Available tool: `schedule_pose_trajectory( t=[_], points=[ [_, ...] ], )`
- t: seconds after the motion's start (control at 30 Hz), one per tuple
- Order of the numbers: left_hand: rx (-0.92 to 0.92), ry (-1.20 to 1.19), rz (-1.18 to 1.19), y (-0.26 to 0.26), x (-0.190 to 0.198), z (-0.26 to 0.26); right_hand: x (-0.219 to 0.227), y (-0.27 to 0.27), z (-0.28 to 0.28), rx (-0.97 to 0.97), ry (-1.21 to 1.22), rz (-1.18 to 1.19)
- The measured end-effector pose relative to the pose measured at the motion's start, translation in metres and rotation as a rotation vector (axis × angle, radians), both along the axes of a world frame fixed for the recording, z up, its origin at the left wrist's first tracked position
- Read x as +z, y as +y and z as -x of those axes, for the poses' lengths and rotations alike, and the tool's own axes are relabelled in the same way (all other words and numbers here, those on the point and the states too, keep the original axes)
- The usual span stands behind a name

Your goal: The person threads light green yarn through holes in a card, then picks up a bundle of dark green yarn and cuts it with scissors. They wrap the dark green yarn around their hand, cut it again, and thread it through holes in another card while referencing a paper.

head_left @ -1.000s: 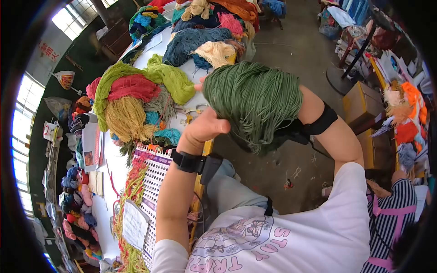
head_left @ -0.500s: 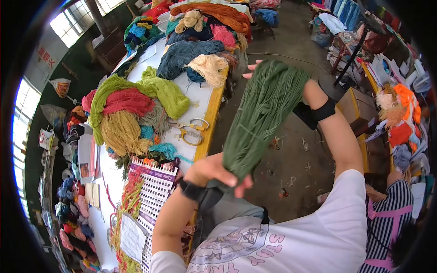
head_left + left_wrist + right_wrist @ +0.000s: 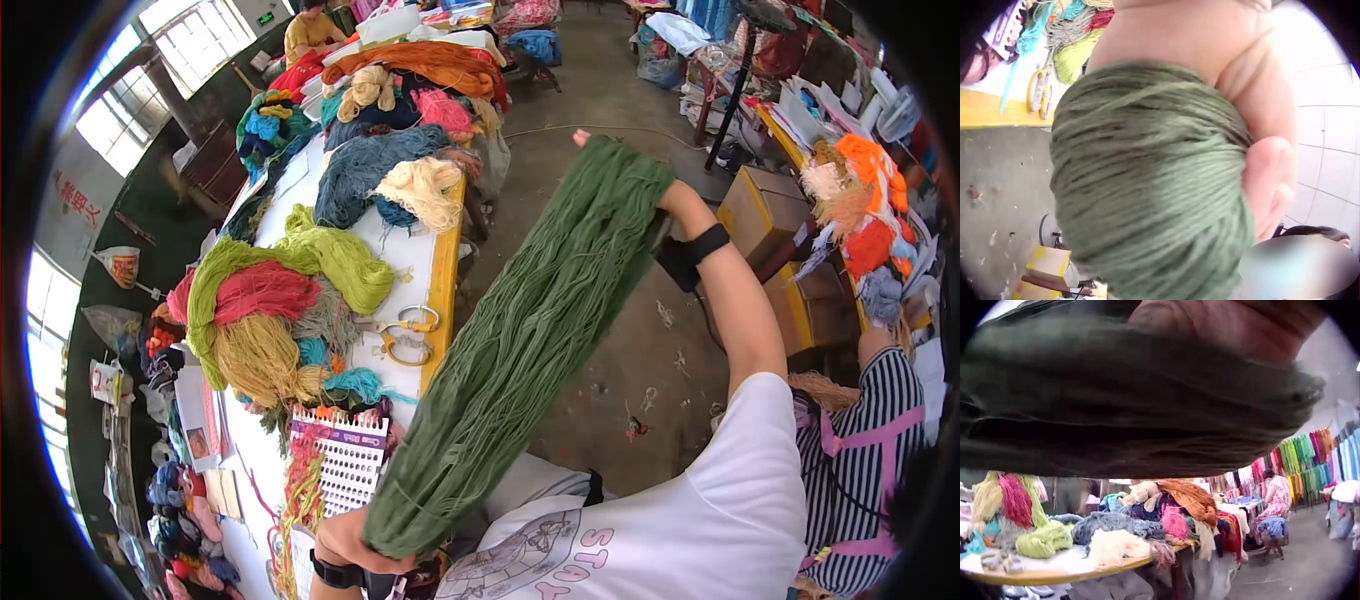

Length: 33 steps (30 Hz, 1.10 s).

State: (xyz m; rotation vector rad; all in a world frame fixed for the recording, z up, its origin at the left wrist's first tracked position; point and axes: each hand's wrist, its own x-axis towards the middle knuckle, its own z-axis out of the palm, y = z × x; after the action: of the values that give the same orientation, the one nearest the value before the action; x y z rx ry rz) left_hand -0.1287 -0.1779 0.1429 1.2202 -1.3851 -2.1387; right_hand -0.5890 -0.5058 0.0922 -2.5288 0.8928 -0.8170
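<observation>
A long skein of dark green yarn (image 3: 530, 330) is stretched diagonally between my two hands. At its lower end my left hand (image 3: 350, 537) holds the strands, and in the left wrist view the yarn is looped round it with curled fingers (image 3: 1265, 178) at the side. My right hand (image 3: 684, 205) holds the upper end, mostly hidden by the yarn; one fingertip pokes out beyond the far edge. In the right wrist view its thumb (image 3: 1155, 317) lies against the skein.
Left of me, a white table (image 3: 408, 376) with a yellow edge bears lime, red and tan yarn (image 3: 265, 350), yellow-handled scissors (image 3: 408, 335) and a punched card (image 3: 345, 460). Cartons (image 3: 765, 220) stand to the right. Another person in stripes (image 3: 870, 420) is close by at lower right.
My left hand has moved down and left, drawing the skein from a bunched loop over my right hand into a long, stretched length. The head view has also shifted.
</observation>
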Motion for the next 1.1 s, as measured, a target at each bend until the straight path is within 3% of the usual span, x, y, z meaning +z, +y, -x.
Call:
schedule_pose_trajectory(
  t=[0.07, 0.1, 0.13, 0.2, 0.23, 0.27, 0.3, 0.37, 0.47, 0.53, 0.63, 0.7, 0.73, 0.8, 0.83, 0.87, 0.9, 1.0, 1.1],
  points=[
    [-0.236, -0.08, -0.095, -0.008, -0.015, 0.001, 0.014, -0.004, -0.014, -0.044, -0.024, 0.049],
    [-0.346, -0.122, -0.136, -0.015, -0.025, 0.001, 0.028, 0.003, -0.03, -0.089, 0.046, 0.275],
    [-0.437, -0.368, 0.214, -0.017, -0.033, -0.001, 0.043, 0.023, -0.051, -0.129, 0.116, 0.494],
    [-0.281, -0.581, 0.705, -0.04, -0.007, 0.026, 0.064, 0.059, -0.092, -0.066, 0.055, 0.622],
    [0.031, -0.526, 0.428, -0.053, 0.004, 0.037, 0.069, 0.076, -0.115, 0.006, -0.003, 0.627],
    [0.068, -0.464, 0.701, -0.077, -0.002, 0.037, 0.071, 0.093, -0.136, 0.077, -0.027, 0.616],
    [0.309, -0.028, 0.609, -0.091, -0.005, 0.047, 0.07, 0.11, -0.153, 0.144, -0.053, 0.595],
    [0.19, 0.394, 0.474, -0.125, -0.028, 0.053, 0.063, 0.132, -0.185, 0.243, -0.049, 0.585],
    [0.121, 0.661, 0.366, -0.137, -0.065, 0.061, 0.048, 0.146, -0.215, 0.314, 0.054, 0.621],
    [0.064, 0.588, 0.358, -0.135, -0.071, 0.068, 0.04, 0.148, -0.218, 0.347, 0.131, 0.611],
    [-0.048, 0.603, 0.276, -0.127, -0.077, 0.088, 0.025, 0.142, -0.204, 0.433, 0.235, 0.416],
    [-0.176, 0.75, 0.133, -0.12, -0.066, 0.106, 0.012, 0.136, -0.187, 0.487, 0.266, 0.182],
    [-0.126, 0.784, 0.127, -0.113, -0.061, 0.112, 0.006, 0.133, -0.181, 0.504, 0.256, 0.054],
    [-0.14, 0.617, 0.066, -0.118, -0.056, 0.107, -0.004, 0.128, -0.172, 0.517, 0.172, -0.166],
    [-0.148, 0.535, 0.029, -0.121, -0.054, 0.107, -0.01, 0.125, -0.172, 0.516, 0.091, -0.275],
    [-0.036, 0.51, 0.101, -0.119, -0.039, 0.115, -0.019, 0.124, -0.173, 0.518, -0.027, -0.392],
    [-0.12, 0.536, 0.211, -0.132, -0.041, 0.12, -0.03, 0.127, -0.175, 0.509, -0.171, -0.55],
    [-0.105, 0.506, 0.199, -0.139, -0.041, 0.125, -0.057, 0.14, -0.18, 0.498, -0.62, -0.978],
    [-0.179, 0.357, -0.058, -0.134, -0.045, 0.12, -0.082, 0.158, -0.183, 0.551, -0.897, -1.209]
  ],
)
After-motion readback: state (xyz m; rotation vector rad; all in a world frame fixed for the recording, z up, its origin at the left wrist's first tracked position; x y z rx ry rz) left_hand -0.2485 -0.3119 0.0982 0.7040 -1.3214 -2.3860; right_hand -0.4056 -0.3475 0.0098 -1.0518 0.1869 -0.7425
